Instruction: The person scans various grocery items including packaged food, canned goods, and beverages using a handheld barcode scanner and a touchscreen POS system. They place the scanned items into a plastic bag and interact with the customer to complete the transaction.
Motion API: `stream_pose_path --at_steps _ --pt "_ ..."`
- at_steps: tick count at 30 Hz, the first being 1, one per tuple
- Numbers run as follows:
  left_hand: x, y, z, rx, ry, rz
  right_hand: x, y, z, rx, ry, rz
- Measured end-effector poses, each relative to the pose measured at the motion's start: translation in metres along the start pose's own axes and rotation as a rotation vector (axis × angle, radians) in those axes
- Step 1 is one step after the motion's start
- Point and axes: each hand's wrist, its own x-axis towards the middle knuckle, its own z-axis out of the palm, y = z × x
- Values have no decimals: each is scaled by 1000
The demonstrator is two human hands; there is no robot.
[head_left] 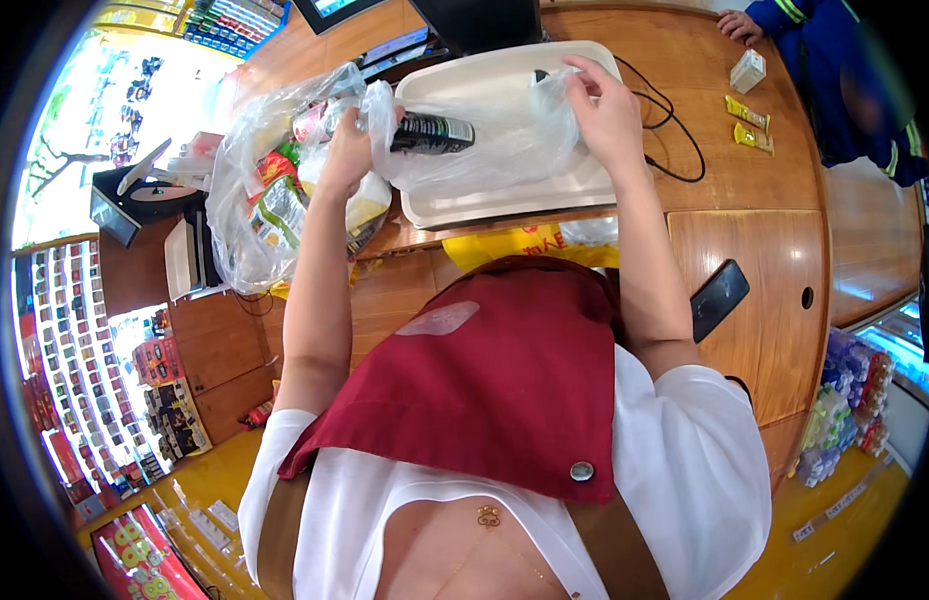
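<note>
A thin clear plastic bag (pixel 525 140) stretches between my two hands above a beige tray (pixel 505 207). Inside it, or just behind its film, a black can (pixel 435 133) lies on its side. My left hand (pixel 347 155) is closed on the bag's left part, near the end of the can. The bag's right edge is pinched by my right hand (pixel 607 112), thumb and fingers bent around the film. Beside my left wrist stands a fuller clear plastic bag (pixel 235 200) with several colourful packages (pixel 277 205) in it.
On the wooden counter lie a phone (pixel 720 298), two yellow packets (pixel 751 124), a small white box (pixel 748 72) and a black cable (pixel 685 178). Another person's hand (pixel 741 27) rests at the far right edge. A dark monitor (pixel 480 22) stands behind the tray.
</note>
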Motion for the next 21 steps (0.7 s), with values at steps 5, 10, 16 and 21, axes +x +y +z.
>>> stream_pose_path --at_steps 5,10,16,21 --pt "-19 -4 -10 92 39 -28 -1 28 -5 -685 284 -251" --pt "-26 -6 -13 -23 152 71 1 74 11 -958 -357 -84" --pt "-45 20 -8 -285 208 35 15 23 -32 -865 -270 51" --pt "-45 3 -3 -186 309 127 -18 -46 -85 362 -179 177"
